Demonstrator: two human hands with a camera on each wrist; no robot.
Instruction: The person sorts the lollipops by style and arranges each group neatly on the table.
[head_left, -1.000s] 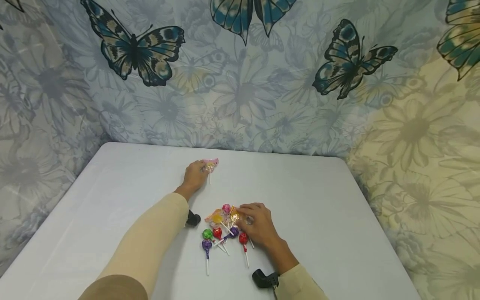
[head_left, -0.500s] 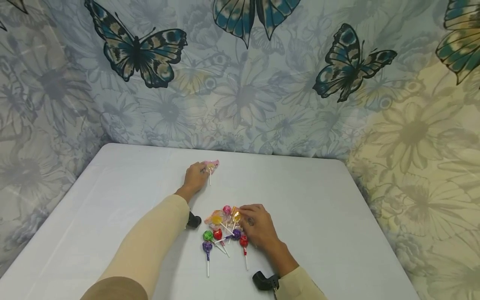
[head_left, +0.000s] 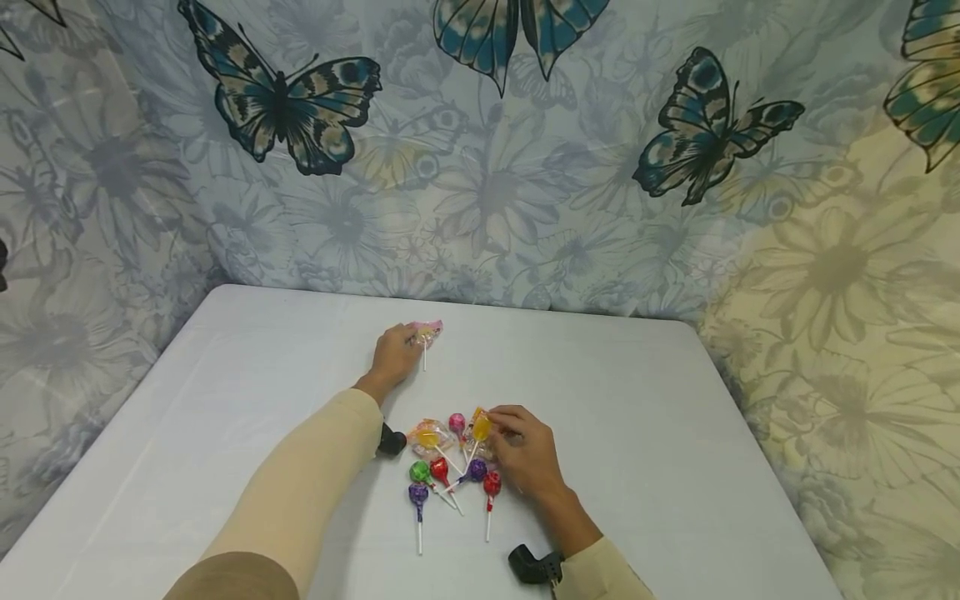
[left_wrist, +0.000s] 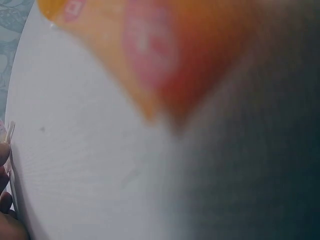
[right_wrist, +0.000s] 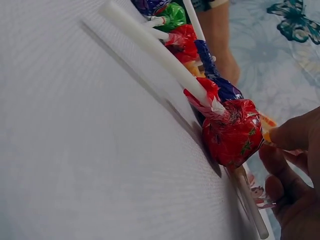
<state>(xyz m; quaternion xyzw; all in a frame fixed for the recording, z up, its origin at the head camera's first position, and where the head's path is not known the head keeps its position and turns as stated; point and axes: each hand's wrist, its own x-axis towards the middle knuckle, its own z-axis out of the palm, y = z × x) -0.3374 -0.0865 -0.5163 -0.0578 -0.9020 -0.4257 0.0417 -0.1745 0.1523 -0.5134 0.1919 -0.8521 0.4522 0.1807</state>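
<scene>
At the far part of the table my left hand (head_left: 396, 357) holds a lollipop in a clear and pink wrapper (head_left: 427, 332), its white stick pointing down toward me. In the left wrist view, curled fingers of that left hand (left_wrist: 6, 200) show at the left edge. Nearer, my right hand (head_left: 527, 454) pinches the wrapper of a yellow lollipop (head_left: 482, 428) at the right of a loose cluster. A red lollipop (right_wrist: 232, 132) lies close to the right hand (right_wrist: 295, 170) in the right wrist view, where the yellow candy is mostly hidden.
The cluster on the white table (head_left: 615, 417) includes an orange lollipop (head_left: 427, 437), a pink one (head_left: 457, 423), a green one (head_left: 420, 472), another red one (head_left: 439, 469) and purple ones (head_left: 418, 493). A blurred orange wrapper (left_wrist: 150, 45) fills the top of the left wrist view.
The yellow lollipop in my right hand has turned and shifted slightly up and to the right, showing more of itself. My left hand stays in place with its lollipop.
</scene>
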